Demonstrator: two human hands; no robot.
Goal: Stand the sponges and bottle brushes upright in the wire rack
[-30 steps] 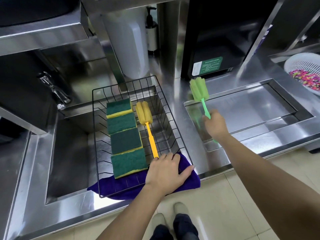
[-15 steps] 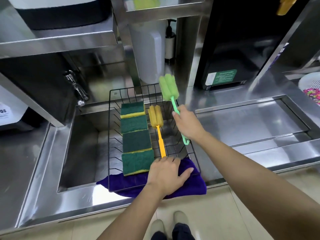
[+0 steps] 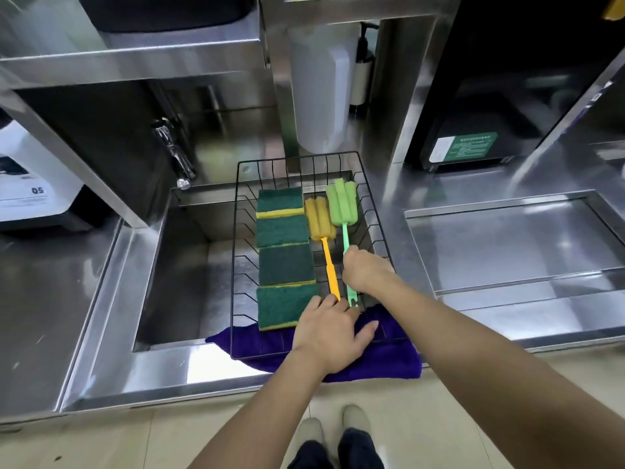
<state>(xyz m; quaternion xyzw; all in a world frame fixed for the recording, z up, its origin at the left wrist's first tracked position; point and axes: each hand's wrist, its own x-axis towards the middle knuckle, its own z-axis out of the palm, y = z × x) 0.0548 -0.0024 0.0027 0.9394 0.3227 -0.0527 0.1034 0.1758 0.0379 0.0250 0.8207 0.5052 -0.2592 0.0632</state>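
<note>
A black wire rack (image 3: pixel 351 156) spans the sink, its near end on a purple cloth (image 3: pixel 382 362). Several green-and-yellow sponges (image 3: pixel 285 265) stand in a row along its left side. An orange bottle brush (image 3: pixel 321 220) lies beside them, foam head at the far end. My right hand (image 3: pixel 365 270) grips the handle of a green bottle brush (image 3: pixel 341 204), which lies in the rack just right of the orange one. My left hand (image 3: pixel 329 328) rests flat on the rack's near end, fingers spread, touching the orange handle's tip.
A deep steel sink (image 3: pixel 182 265) lies left of the rack with a tap (image 3: pixel 172 150) above it. A shallow steel tray recess (image 3: pixel 507 242) lies on the right. A white container (image 3: pixel 321 96) and a pump bottle (image 3: pixel 360 79) stand behind the rack.
My right hand carried the green brush from the right counter leftward and lowered it into the rack next to the orange brush. My left hand stayed on the rack's near end.
</note>
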